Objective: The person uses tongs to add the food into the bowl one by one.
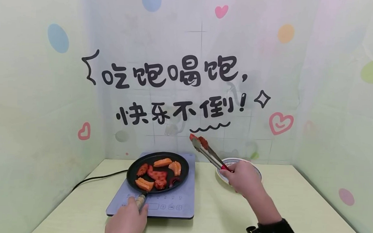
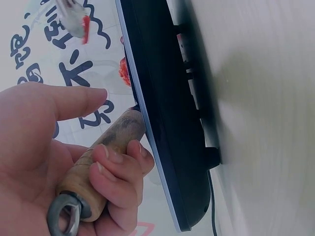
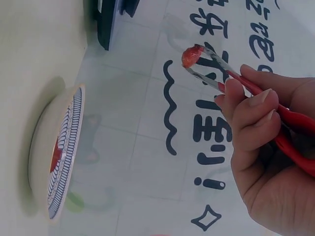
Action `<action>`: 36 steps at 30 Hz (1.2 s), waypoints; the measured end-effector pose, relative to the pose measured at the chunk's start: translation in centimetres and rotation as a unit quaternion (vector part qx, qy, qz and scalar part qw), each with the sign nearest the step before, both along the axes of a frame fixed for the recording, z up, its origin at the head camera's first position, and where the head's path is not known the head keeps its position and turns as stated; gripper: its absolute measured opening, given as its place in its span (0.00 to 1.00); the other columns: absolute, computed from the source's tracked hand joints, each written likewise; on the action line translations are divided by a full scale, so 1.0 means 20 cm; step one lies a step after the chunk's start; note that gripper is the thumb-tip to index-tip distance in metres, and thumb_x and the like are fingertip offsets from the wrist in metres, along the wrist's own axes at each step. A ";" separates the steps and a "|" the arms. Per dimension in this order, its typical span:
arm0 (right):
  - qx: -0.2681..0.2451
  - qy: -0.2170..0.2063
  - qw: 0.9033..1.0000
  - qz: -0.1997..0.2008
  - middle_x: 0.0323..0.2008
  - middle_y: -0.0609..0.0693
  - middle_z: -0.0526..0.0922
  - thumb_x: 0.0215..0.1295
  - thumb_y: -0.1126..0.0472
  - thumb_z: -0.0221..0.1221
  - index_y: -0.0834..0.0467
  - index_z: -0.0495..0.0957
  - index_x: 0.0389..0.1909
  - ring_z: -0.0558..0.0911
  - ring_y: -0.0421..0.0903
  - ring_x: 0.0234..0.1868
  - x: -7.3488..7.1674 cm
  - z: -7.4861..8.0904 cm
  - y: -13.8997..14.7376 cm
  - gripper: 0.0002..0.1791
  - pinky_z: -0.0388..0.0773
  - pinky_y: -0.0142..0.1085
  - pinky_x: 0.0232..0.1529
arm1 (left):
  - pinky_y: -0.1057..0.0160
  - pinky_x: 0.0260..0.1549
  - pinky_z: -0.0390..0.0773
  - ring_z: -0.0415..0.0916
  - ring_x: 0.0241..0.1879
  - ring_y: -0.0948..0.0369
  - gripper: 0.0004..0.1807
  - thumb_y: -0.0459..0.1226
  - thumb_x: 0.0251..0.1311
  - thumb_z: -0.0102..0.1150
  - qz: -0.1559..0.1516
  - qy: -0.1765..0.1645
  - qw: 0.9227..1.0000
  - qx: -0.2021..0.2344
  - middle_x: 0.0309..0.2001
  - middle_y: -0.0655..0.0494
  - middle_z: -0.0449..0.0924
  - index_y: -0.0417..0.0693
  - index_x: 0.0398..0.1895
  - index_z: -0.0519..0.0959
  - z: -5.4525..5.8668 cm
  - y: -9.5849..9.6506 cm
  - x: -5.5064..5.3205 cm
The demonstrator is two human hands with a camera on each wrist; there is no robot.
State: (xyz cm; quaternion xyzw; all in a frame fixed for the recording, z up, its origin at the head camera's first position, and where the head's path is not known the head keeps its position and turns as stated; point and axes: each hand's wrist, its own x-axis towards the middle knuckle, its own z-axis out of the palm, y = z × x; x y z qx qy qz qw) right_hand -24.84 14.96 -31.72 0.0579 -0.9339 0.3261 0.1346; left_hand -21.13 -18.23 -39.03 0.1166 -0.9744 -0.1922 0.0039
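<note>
My left hand [image 1: 127, 220] grips the wooden handle [image 2: 115, 132] of a black frying pan [image 1: 149, 160], fingers curled round it, the thumb lying apart in the left wrist view. Several orange, pale-striped pieces and red pieces of food [image 1: 157, 174] lie in the pan. Over to the right, my right hand [image 1: 244, 180] holds metal tongs [image 1: 210, 157] by their red handles [image 3: 295, 120]. Between the tong tips is a reddish piece of food [image 3: 190, 56], raised above table height. Beneath that hand is a blue-patterned dish [image 3: 69, 132], partly hidden in the head view, with something red [image 3: 56, 156] inside.
Under the pan is a flat induction cooker [image 1: 187, 200] with touch keys along its front. A black cord [image 1: 99, 177] runs off to its left. The pale table [image 1: 213, 215] is enclosed by printed walls [image 1: 255, 39] at the back and sides.
</note>
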 end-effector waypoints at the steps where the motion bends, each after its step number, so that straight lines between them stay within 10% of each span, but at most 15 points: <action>1: -0.001 -0.005 1.000 -0.003 0.10 0.42 0.69 0.70 0.53 0.69 0.52 0.87 0.22 0.71 0.39 0.12 0.00 -0.01 -0.01 0.15 0.68 0.34 0.19 | 0.40 0.37 0.85 0.87 0.42 0.39 0.41 0.51 0.75 0.59 0.000 -0.001 1.000 0.000 0.45 0.28 0.85 0.20 0.69 0.66 0.00 0.00 0.00; 7: -0.017 -0.034 0.999 0.001 0.13 0.45 0.73 0.70 0.55 0.70 0.55 0.88 0.25 0.72 0.40 0.14 -0.01 -0.05 -0.10 0.14 0.70 0.32 0.19 | 0.40 0.37 0.85 0.87 0.43 0.38 0.41 0.51 0.74 0.59 -0.001 -0.002 1.000 0.000 0.46 0.28 0.85 0.20 0.69 0.66 -0.01 -0.01 -0.01; 22: 0.112 0.111 0.987 0.022 0.14 0.42 0.71 0.69 0.53 0.70 0.51 0.81 0.17 0.70 0.42 0.20 -0.10 -0.16 -0.24 0.19 0.64 0.35 0.22 | 0.39 0.38 0.85 0.87 0.44 0.37 0.42 0.52 0.74 0.60 0.013 0.002 1.000 -0.001 0.48 0.28 0.85 0.22 0.70 0.66 -0.02 0.00 -0.01; 36: 0.267 0.151 0.943 0.130 0.16 0.43 0.69 0.71 0.50 0.68 0.51 0.70 0.14 0.69 0.43 0.20 -0.23 -0.05 -0.42 0.27 0.68 0.38 0.26 | 0.39 0.39 0.85 0.87 0.45 0.37 0.42 0.53 0.74 0.59 0.010 -0.016 1.000 -0.004 0.48 0.28 0.85 0.21 0.71 0.65 -0.01 0.00 -0.02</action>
